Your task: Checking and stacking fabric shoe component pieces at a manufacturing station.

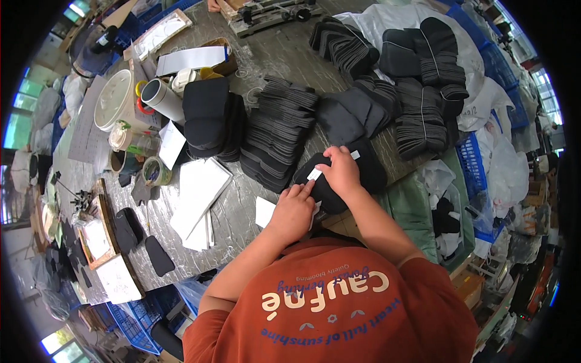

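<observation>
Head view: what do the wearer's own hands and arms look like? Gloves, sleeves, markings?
Left hand and right hand: bare, no gloves visible. Forearms bare too, no watch or cables seen. Short rust-red sleeves, same colour as the T-shirt, whose front has cream and blue lettering plus small flower and leaf shapes.

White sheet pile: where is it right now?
In the head view, the white sheet pile lies on the grey table, left of the left hand and just below the leftmost tall black pad stack.
</observation>
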A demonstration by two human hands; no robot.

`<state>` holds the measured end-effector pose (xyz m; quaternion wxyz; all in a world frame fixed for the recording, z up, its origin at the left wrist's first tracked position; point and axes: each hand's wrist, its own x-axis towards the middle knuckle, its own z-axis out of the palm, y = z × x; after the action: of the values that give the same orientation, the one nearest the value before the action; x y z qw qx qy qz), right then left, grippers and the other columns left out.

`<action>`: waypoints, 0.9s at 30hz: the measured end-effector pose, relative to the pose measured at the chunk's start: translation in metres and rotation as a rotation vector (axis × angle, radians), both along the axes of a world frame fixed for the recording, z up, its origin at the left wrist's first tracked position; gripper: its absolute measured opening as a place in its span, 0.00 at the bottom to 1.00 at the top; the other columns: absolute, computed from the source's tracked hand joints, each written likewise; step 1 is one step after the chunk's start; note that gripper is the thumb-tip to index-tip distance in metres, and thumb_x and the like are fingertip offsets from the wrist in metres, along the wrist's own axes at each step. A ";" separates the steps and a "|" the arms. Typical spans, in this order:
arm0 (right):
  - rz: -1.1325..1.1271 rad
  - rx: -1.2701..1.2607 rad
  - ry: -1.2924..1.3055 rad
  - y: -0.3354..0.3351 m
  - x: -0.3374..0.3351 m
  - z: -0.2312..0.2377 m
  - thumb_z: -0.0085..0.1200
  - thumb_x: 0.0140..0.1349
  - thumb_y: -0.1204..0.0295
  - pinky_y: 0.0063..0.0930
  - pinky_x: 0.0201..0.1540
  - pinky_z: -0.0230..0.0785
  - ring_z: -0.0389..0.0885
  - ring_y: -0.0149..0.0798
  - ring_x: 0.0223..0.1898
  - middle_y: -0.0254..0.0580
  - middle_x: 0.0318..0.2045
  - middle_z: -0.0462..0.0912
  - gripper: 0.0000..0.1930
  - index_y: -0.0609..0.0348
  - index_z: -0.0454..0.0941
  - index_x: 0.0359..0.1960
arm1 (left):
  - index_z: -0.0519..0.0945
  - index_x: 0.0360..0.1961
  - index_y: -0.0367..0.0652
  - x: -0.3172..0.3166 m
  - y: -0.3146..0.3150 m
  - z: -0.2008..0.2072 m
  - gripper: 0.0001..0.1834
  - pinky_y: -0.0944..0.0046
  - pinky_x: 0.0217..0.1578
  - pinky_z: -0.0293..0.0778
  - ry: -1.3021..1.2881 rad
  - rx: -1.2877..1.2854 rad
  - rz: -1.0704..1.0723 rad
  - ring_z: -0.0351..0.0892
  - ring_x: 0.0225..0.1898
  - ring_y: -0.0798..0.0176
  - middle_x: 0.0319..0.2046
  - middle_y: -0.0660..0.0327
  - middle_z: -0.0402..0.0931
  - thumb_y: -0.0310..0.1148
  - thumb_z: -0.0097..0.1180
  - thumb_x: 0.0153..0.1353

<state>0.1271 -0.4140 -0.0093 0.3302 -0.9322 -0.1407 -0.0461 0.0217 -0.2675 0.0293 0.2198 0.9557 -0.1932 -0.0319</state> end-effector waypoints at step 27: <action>0.206 0.469 0.484 -0.021 -0.017 0.034 0.58 0.55 0.77 0.22 0.31 0.67 0.72 0.27 0.25 0.36 0.23 0.76 0.05 0.65 0.75 0.29 | 0.77 0.28 0.32 0.004 0.016 0.002 0.07 0.54 0.44 0.71 -0.002 -0.404 0.287 0.75 0.42 0.46 0.35 0.47 0.78 0.26 0.54 0.55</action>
<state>0.1104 -0.4346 0.0251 0.5619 -0.7960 -0.1373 0.1785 0.0258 -0.2511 0.0310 0.4084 0.9101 -0.0579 0.0398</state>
